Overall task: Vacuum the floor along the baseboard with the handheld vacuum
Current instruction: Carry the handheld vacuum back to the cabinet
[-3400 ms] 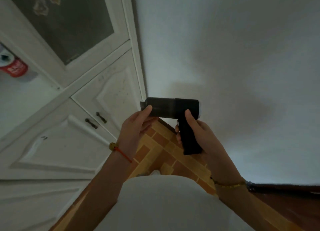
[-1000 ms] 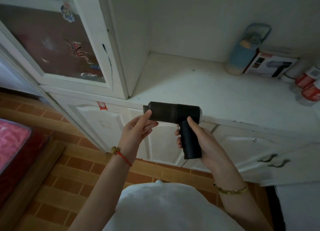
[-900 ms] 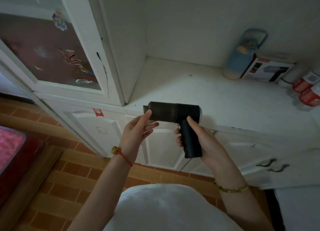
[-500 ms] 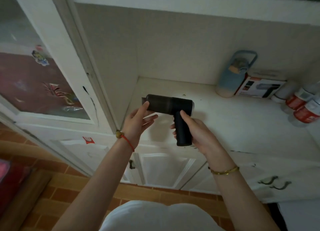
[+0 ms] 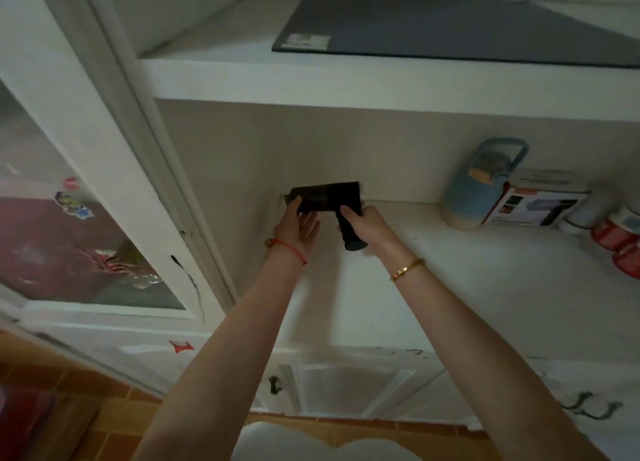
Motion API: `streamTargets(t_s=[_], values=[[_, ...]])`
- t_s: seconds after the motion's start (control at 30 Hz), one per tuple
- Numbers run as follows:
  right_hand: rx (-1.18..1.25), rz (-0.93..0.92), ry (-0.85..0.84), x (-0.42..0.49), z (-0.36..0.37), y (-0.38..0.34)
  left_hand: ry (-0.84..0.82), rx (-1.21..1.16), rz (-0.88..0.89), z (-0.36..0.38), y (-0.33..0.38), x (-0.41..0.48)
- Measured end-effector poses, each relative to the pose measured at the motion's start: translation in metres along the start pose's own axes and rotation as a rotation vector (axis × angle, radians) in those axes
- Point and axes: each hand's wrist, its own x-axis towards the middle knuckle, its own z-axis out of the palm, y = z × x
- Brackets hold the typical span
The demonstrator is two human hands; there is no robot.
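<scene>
The black handheld vacuum (image 5: 327, 197) is held out over the back left of the white cabinet shelf (image 5: 450, 280), close to the rear wall. My right hand (image 5: 367, 223) is wrapped around its handle, which points down toward me. My left hand (image 5: 298, 225) supports the barrel from underneath near the nozzle end, fingers spread. The nozzle points left toward the shelf's inner side wall. The orange tiled floor (image 5: 114, 426) shows at the bottom, below the cabinet doors.
A blue bottle (image 5: 481, 187), the vacuum's box (image 5: 533, 206) and red-capped containers (image 5: 620, 239) stand at the shelf's back right. A dark flat panel (image 5: 450, 27) lies on the upper shelf. A glass cabinet door (image 5: 69, 225) with stickers is on the left.
I turned from the wall corner to the cabinet, and both arms stretched forward, carrying the vacuum from near my body to the back of the shelf. The view tilted upward.
</scene>
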Motion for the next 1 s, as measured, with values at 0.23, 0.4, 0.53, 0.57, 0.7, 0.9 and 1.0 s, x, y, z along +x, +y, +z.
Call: streamTargets(t_s=[0.23,0.4,0.53,0.57,0.7,0.9,1.0], values=[[-0.09,0.02,0.034,0.048,0.011,0.005,-0.027,-0.03,0.077,0.006,0.0,0.031],[-0.214,-0.011,0.061,0.065,0.018,0.007,-0.044,-0.015,0.079,0.007,0.006,0.046],[-0.284,-0.01,0.076,0.073,0.024,0.008,0.006,-0.026,0.079,0.004,0.005,0.056],[-0.296,-0.013,0.068,0.074,0.026,0.007,0.023,-0.022,0.079,0.003,0.005,0.058],[-0.318,-0.024,0.059,0.08,0.033,0.006,0.056,-0.004,0.087,0.001,0.005,0.063],[-0.375,-0.005,0.05,0.084,0.038,0.012,0.049,0.038,0.074,-0.003,0.002,0.067],[-0.411,-0.013,0.047,0.086,0.039,0.013,0.052,0.061,0.075,-0.003,0.0,0.071]])
